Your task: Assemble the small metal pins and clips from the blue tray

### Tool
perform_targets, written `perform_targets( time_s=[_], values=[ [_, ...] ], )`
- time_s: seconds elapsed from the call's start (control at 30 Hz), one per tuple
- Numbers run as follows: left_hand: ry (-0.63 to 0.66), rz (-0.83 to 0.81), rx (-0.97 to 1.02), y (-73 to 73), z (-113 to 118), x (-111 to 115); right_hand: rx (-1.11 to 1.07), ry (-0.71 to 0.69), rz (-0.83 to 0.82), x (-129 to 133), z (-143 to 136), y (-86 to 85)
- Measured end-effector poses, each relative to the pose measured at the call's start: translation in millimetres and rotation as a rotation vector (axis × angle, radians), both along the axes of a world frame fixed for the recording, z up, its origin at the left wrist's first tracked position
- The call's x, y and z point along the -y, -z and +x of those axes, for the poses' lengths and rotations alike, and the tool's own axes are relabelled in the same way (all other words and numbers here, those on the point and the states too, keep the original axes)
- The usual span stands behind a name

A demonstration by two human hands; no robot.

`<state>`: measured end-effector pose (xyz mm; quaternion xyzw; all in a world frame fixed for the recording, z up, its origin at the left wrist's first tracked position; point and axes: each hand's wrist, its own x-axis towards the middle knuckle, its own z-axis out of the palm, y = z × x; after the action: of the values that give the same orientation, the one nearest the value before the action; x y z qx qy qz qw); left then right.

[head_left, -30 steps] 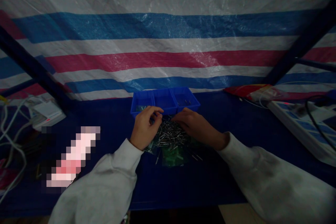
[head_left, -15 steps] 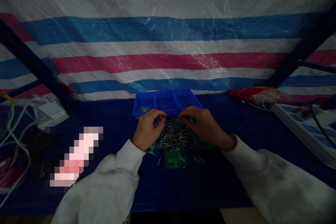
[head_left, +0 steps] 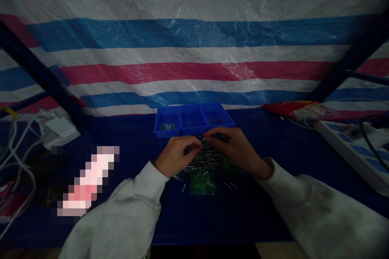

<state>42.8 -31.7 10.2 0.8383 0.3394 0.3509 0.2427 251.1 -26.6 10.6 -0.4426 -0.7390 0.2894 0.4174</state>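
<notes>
A heap of thin silvery metal pieces [head_left: 206, 161] lies on the dark blue table, with a green plastic packet [head_left: 202, 183] at its near side. My left hand [head_left: 178, 154] is over the heap's left part, thumb and index finger pinched. Over the upper right of the heap, my right hand [head_left: 232, 145] is also in a pinch, its fingertips close to those of the left. What either pinch holds is too small and dark to make out. Just beyond the hands stands a blue three-compartment tray [head_left: 194, 119]; a small clear packet [head_left: 167, 126] lies in its left compartment.
White cables and a white box [head_left: 62, 129] lie at the left, near a blurred-out bright object [head_left: 88, 182]. At the right are a red and clear bag [head_left: 291, 108] and a white-edged case [head_left: 349, 153]. A striped sheet [head_left: 194, 32] hangs behind.
Both hands have moved slightly toward me, away from the tray. The left has also shifted right, and its thumb and index finger have come together over the heap.
</notes>
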Motion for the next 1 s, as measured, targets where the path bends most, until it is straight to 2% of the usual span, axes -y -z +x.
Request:
perform_targets(
  time_s=[0.13,0.3,0.43,0.67,0.83,1.0],
  values=[
    [-0.053,0.0,0.047,-1.3,-0.6,-0.9,0.102,0.025,0.032,2.0,-0.2,-2.7],
    [-0.092,-0.02,0.113,-0.7,-0.2,-2.7,0.242,-0.017,0.103,7.3,-4.6,-4.6],
    [-0.092,0.072,0.12,1.6,-0.3,-2.2,0.254,-0.026,0.124,11.3,-8.0,-4.5],
    [-0.106,0.358,-0.016,8.5,-4.4,-3.0,0.244,-0.029,0.103,13.4,-9.8,-5.4],
    [-0.076,0.388,-0.088,8.6,-5.1,-2.8,0.234,-0.083,0.086,15.4,-10.6,-5.9],
    [-0.041,0.341,-0.127,8.2,-3.3,-1.4,0.201,-0.095,0.094,16.6,-9.6,-7.5]
  ],
)
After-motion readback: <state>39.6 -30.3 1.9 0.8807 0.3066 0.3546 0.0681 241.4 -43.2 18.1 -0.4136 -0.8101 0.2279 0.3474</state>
